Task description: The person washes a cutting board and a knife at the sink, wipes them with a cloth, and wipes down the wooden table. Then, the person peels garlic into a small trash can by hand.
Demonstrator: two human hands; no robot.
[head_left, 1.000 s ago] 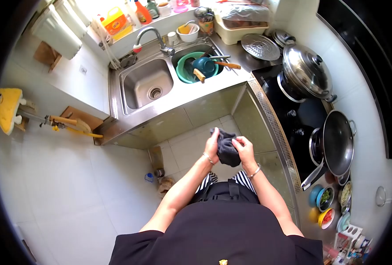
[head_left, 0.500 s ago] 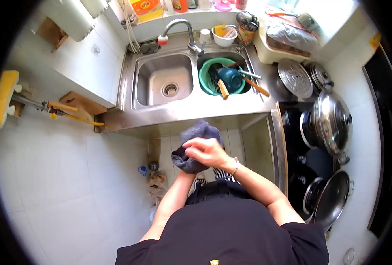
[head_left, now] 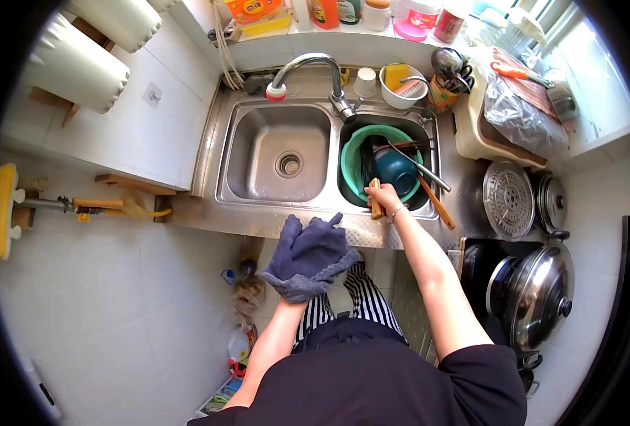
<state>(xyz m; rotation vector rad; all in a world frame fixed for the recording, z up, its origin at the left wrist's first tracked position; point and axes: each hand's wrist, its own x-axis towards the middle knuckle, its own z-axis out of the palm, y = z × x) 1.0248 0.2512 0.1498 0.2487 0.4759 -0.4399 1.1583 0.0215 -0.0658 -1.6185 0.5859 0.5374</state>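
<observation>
My left hand [head_left: 308, 248] is inside a dark blue-grey cloth mitt [head_left: 302, 266] with a fuzzy grey cuff at the wrist. It is in front of the sink's edge; the cloth hides its fingers. My right hand [head_left: 384, 198] is closed around the light wooden handle [head_left: 377, 206] of a utensil. That handle leans over the front rim of a green basin [head_left: 348, 153] in the right sink bowl; the utensil's other end cannot be made out. A teal bowl [head_left: 395, 172] and several other utensils lie in the basin, one with a brown wooden handle [head_left: 437, 204].
Left of the basin is a steel sink bowl [head_left: 247, 153] under a curved faucet [head_left: 315, 58]. Behind are a white cup [head_left: 365, 82] and a white bowl [head_left: 400, 98] with a sponge. A lidded pot [head_left: 542, 295] stands on the stove at right.
My right hand has left the cloth on my left hand and reached forward right to the wooden handle. The cloth now sits spread over my left hand. The view has shifted.
</observation>
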